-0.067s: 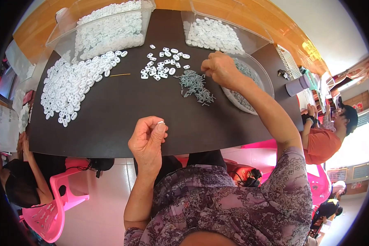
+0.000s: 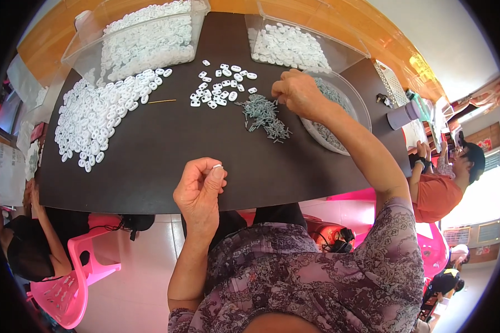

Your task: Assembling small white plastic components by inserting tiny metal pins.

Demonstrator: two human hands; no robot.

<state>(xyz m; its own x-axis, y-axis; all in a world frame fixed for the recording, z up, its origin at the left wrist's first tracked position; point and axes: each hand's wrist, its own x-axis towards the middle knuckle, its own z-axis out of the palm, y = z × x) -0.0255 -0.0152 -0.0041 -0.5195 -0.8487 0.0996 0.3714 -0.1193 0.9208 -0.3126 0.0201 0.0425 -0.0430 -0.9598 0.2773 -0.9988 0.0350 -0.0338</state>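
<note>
My left hand point(image 2: 200, 188) is closed above the near part of the dark table. Between its thumb and forefinger it pinches a small white plastic piece point(image 2: 217, 166). Farther off, my right hand point(image 2: 298, 93) hovers beside a pile of small grey screws point(image 2: 263, 115), with fingers curled together. Whatever sits in those fingers, if anything, is hidden. Just left of that hand lie loose white oval plastic pieces with holes point(image 2: 221, 94). A round clear tub of grey screws point(image 2: 363, 114) stands right of the pile, partly behind my right forearm.
A large heap of white oval pieces point(image 2: 91, 119) covers the table's left side, near a thin yellow stick point(image 2: 162, 101). Two clear bins point(image 2: 150, 33) point(image 2: 294, 47) of white pieces stand at the back. A grey-lilac cup point(image 2: 403, 115) is at the right; people sit on both sides.
</note>
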